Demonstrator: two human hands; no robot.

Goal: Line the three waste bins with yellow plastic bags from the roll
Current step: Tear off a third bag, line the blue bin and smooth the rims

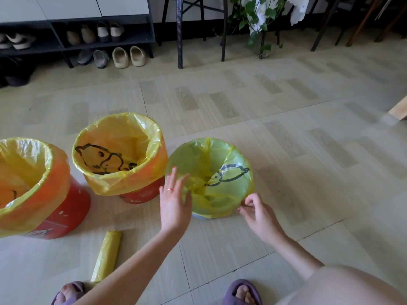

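Observation:
Three bins stand on the floor, each with a yellow bag folded over its rim. The left red bin (66, 214) and the middle red bin (141, 195) show a black animal drawing on their bags. The right bin's bag (231, 155) looks greenish and sags into the middle. My left hand (175, 201) is spread flat, fingers straight, at that bin's left rim. My right hand (256, 209) pinches the bag's edge at the bin's lower right rim. The yellow bag roll (108, 254) lies on the floor in front of the bins.
A dark shoe rack (92, 44) with several shoes stands along the back wall. Black chair legs (180, 34) and a trailing green plant (255, 20) are behind the bins. My feet in purple slippers (242, 292) are at the bottom edge. A wooden corner (399, 111) juts in at right.

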